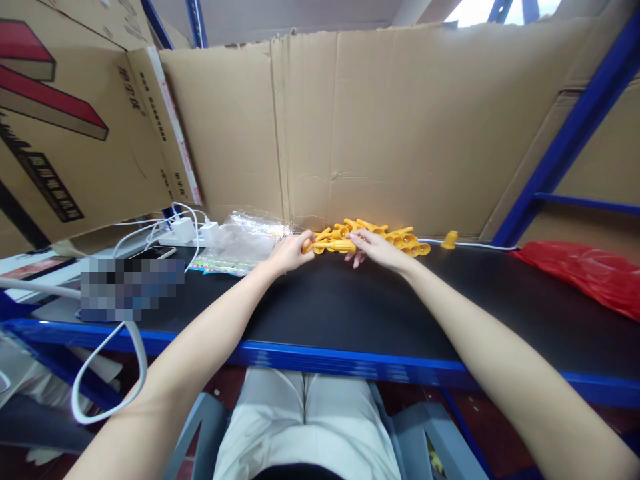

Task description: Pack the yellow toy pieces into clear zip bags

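Note:
A long yellow plastic piece (338, 246) with a thin stem lies level between my two hands, just above the dark tabletop. My left hand (293, 253) is closed around its left end, where a rounded orange-yellow tip sticks out of the fist. At the other end, the fingers of my right hand (367, 247) are closed on the thicker, ribbed-looking part. Right behind the hands is a pile of similar yellow plastic pieces (407, 240), several with round cup-shaped ends. Its middle is partly covered by my right hand.
Clear plastic bags (240, 241) lie left of the hands. Farther left are white chargers (184, 230) with cables and a phone (153, 253). A single yellow piece (449, 240) stands right of the pile; a red plastic bag (583, 270) lies beyond. Cardboard (400, 127) walls the back.

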The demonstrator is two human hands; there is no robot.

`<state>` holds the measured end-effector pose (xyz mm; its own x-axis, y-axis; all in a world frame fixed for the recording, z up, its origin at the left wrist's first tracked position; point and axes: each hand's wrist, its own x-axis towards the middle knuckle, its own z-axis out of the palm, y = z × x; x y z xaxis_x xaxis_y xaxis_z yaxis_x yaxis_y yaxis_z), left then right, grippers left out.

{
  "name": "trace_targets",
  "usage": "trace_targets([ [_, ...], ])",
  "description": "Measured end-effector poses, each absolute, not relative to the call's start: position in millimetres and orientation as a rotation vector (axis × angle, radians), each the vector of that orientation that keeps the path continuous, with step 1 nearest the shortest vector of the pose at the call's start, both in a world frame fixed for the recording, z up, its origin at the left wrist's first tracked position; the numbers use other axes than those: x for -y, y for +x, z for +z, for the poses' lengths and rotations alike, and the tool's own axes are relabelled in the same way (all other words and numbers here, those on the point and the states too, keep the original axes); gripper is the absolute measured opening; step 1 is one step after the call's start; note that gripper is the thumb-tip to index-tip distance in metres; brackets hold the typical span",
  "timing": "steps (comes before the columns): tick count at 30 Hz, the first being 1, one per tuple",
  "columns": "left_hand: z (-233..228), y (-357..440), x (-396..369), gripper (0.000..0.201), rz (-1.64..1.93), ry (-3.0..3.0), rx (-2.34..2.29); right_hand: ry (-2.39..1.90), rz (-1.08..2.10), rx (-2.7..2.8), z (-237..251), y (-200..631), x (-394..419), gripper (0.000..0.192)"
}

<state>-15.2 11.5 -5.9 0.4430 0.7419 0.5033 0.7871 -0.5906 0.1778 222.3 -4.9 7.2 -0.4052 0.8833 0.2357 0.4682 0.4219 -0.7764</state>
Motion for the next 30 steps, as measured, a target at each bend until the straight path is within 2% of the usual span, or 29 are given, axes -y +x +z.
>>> trace_targets([
  [5, -5, -13, -11, 0.031, -0.875, -2.542, 1.432, -1.195, 0.933, 1.922, 5, 221, 2, 0.054],
  [9, -4, -13, -10, 0.033, -0.852, -2.538, 1.459, -1.095, 1.111, 1.947, 7, 228, 6, 0.046],
  [14, -3, -11, -6, 0.033, -0.907, -2.509, 1.435, -1.055, 1.156, 1.928, 11, 229, 11, 0.037],
  [21, -4, -8, -6, 0.032, -0.91, -2.497, 1.42, -1.283, 1.04, 1.83, 4, 222, 5, 0.06],
  [25, -5, -7, -7, 0.032, -0.898, -2.483, 1.437, -1.357, 1.093, 1.816, 0, 223, 0, 0.071],
  [27, -5, -8, -8, 0.033, -0.909, -2.472, 1.45, -1.309, 1.139, 1.837, 2, 225, 1, 0.067],
  [30, -4, -8, -8, 0.034, -0.927, -2.47, 1.46, -1.172, 1.128, 1.856, 6, 228, 4, 0.048],
])
